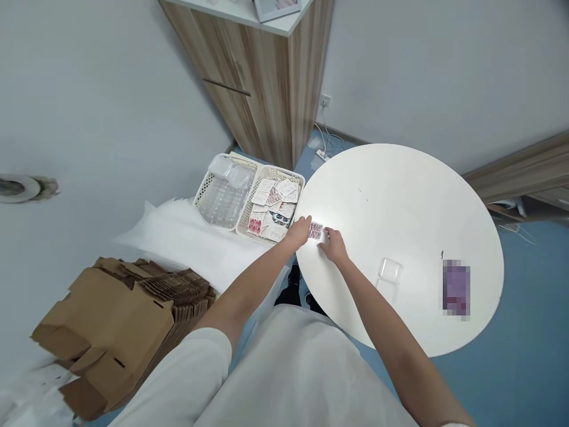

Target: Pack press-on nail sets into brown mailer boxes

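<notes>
A small card of purplish press-on nails is at the left edge of the round white table. My left hand is closed on the card's left edge. On the card's other side, my right hand has its thumb and fingers apart, close by its right edge. A clear plastic case lies opened out on the table beyond my right forearm. Left of the table, a white basket holds many loose printed cards, some with red or dark nail shapes.
A second white basket contains clear plastic cases. White sheeting lies below it, beside stacked brown cardboard boxes. A pixelated purple item is at the table's right. A wooden cabinet and power strip stand behind.
</notes>
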Tool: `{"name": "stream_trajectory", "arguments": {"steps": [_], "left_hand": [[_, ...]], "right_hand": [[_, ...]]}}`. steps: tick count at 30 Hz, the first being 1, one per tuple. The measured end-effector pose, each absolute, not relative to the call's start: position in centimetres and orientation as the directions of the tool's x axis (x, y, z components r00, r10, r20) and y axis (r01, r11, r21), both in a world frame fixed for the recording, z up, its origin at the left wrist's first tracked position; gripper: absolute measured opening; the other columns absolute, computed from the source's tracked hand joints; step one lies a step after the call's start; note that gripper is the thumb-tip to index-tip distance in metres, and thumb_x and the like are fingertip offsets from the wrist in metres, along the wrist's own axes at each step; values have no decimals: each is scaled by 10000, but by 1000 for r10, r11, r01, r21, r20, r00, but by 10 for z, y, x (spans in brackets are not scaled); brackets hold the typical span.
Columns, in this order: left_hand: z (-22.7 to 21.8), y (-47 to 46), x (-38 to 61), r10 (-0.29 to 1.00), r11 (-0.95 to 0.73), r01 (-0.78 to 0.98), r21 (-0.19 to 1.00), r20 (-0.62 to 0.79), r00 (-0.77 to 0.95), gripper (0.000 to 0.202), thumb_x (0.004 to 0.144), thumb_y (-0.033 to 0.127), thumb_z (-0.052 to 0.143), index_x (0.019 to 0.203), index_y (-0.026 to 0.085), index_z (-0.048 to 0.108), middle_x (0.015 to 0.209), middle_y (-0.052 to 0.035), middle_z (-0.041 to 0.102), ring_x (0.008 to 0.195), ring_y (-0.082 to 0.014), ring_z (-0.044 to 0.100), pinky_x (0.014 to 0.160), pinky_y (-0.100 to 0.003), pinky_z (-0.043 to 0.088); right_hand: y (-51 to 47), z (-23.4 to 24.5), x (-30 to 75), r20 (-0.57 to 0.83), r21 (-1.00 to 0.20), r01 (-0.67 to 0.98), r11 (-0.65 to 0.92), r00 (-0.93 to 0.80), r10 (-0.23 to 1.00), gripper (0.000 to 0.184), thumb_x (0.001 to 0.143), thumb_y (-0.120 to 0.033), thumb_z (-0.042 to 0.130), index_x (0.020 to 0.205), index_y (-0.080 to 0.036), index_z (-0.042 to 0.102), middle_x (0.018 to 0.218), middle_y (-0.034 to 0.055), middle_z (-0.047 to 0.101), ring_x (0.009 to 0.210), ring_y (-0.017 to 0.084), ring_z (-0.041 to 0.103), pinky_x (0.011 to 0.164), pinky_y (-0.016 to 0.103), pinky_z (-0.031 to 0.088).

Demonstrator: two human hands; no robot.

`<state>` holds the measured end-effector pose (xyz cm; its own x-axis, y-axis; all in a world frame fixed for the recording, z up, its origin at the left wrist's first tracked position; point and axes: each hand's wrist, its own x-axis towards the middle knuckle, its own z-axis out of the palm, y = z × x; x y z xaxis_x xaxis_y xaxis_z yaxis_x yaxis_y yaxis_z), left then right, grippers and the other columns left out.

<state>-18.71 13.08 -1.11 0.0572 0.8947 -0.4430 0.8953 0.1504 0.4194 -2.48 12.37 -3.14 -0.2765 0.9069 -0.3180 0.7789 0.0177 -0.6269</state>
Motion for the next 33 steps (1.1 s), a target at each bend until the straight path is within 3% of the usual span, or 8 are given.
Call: {"name": "stream_trajectory", "arguments": {"steps": [3,11,22,27,33], "left_hand": [[-22,137,-186,884,178,888,424,-466,45,649,688,83,553,1259,180,261,1049,-118,473,947,-240,537,768,-287,389],[-25,134,-191,885,138,867,478,-452,109,545,672,91,561,1168,197,363,1040,-90,468,921,-210,537,732,-260,398],[-24,123,-195,910,140,818,558,-398,117,565,715,122,526,1228,205,305,1086,-94,459,986,-207,504,755,-256,385],[-22,116,-192,937,45,773,633,-296,188,644,693,167,569,1266,183,277,1085,-99,459,1006,-224,488,796,-285,387],[-12,104,-159,913,-62,725,686,-254,319,740,669,190,603,1301,209,220,1124,-84,440,983,-208,498,804,-285,397]], "right_hand": [[130,-39,-34,-304,-600,800,23,-255,918,638,642,-252,591,1227,-243,335,1065,63,420,999,215,442,823,341,379],[136,-40,-44,-334,-525,851,-17,-187,924,584,653,-221,586,1197,-259,376,1028,69,435,960,225,457,743,318,395],[129,-33,-46,-299,-582,812,44,-264,917,585,680,-157,530,1223,-225,325,1043,80,486,895,202,501,706,302,411],[121,-28,-31,-281,-630,774,62,-302,911,707,662,-167,553,1291,-215,235,1091,82,446,933,202,486,727,311,430],[98,-10,11,-228,-643,765,37,-238,944,652,699,-181,524,1289,-228,250,1053,69,454,903,188,488,737,318,437]]}}
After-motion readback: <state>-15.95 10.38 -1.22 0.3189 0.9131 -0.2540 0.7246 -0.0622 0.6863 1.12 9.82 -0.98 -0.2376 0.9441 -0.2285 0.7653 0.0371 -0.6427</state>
